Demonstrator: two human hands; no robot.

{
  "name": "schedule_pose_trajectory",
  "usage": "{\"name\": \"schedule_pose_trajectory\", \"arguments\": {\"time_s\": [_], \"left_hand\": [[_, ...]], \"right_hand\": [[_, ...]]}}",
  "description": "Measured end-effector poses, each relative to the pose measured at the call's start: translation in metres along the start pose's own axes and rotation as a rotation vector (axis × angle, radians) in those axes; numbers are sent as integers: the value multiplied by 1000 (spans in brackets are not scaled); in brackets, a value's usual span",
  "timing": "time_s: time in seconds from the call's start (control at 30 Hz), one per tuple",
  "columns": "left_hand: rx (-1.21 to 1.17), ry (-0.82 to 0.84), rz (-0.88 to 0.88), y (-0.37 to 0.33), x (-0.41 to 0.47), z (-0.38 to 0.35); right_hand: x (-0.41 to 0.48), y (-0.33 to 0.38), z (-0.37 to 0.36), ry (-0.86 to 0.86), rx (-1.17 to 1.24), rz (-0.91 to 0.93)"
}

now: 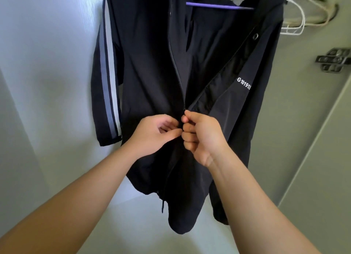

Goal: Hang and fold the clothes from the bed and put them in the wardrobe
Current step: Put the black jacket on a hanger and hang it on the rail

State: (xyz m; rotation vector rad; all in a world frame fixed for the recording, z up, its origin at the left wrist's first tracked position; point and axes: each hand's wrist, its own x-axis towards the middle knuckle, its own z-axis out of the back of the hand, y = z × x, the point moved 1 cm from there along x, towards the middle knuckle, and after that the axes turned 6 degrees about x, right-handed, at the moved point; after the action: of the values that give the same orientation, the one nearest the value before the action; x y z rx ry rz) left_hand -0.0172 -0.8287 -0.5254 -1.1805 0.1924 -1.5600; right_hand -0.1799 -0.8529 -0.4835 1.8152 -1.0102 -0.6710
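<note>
A black zip jacket [152,67] with grey and white sleeve stripes hangs on a purple hanger [218,6] inside the white wardrobe. Its front is zipped below my hands and open above them. My left hand [153,134] pinches the jacket's left front edge beside the zipper. My right hand [203,136] pinches at the zipper slider, fingers curled, close against my left hand. White lettering shows on the right front panel [244,83].
Empty white hangers [296,20] hang at the upper right. The wardrobe's white side wall [47,63] is on the left. A door with a metal hinge [334,60] stands on the right, and the wardrobe floor [133,225] lies below the jacket.
</note>
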Motion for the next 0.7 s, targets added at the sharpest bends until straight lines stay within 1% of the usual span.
{"name": "schedule_pose_trajectory", "arguments": {"time_s": [0.13,0.2,0.33,0.4,0.47,0.53,0.6,0.7], "left_hand": [[165,-67,-58,-3,17,2],[224,-82,-91,3,19,7],[242,-99,-85,9,23,11],[287,-81,-110,7,28,14],[277,-71,-118,-3,35,17],[224,-123,-120,-18,46,20],[204,-215,-154,-36,60,23],[256,-267,-234,-56,81,26]], "right_hand": [[0,4,-2,-9,-16,15],[2,22,-6,-15,-7,59],[7,78,-23,-6,27,184],[8,88,-31,-5,-17,195],[9,85,-37,-1,-50,176],[11,83,-39,-1,-43,160],[12,86,-39,-4,-24,154],[11,91,-39,2,-33,163]]}}
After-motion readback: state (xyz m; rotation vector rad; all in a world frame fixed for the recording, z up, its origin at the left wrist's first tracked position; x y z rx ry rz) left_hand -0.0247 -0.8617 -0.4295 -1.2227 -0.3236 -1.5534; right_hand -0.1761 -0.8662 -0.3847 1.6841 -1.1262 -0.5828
